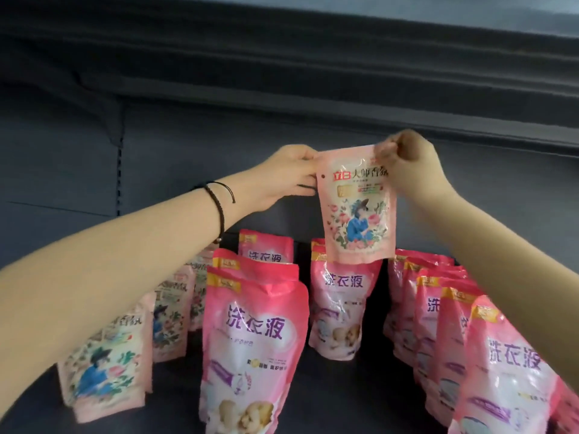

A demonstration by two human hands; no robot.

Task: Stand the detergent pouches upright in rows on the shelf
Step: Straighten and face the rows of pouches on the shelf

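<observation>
A small pale-pink pouch with a floral picture [357, 208] hangs upright in the air above the shelf. My left hand [286, 175] pinches its top left corner and my right hand [407, 161] pinches its top right corner. Below it, bright pink detergent pouches stand in rows: one row front centre [253, 346], a shorter one behind it in the middle [341, 305], and a dense row on the right [470, 333]. Along the left stands a row of floral pale-pink pouches [106, 368], partly hidden by my left forearm.
The dark grey shelf floor [338, 396] shows between the rows. The shelf's dark back panel [175, 170] rises behind the pouches, with the underside of an upper shelf [313, 67] overhead. A black cord bracelet [219, 208] sits on my left wrist.
</observation>
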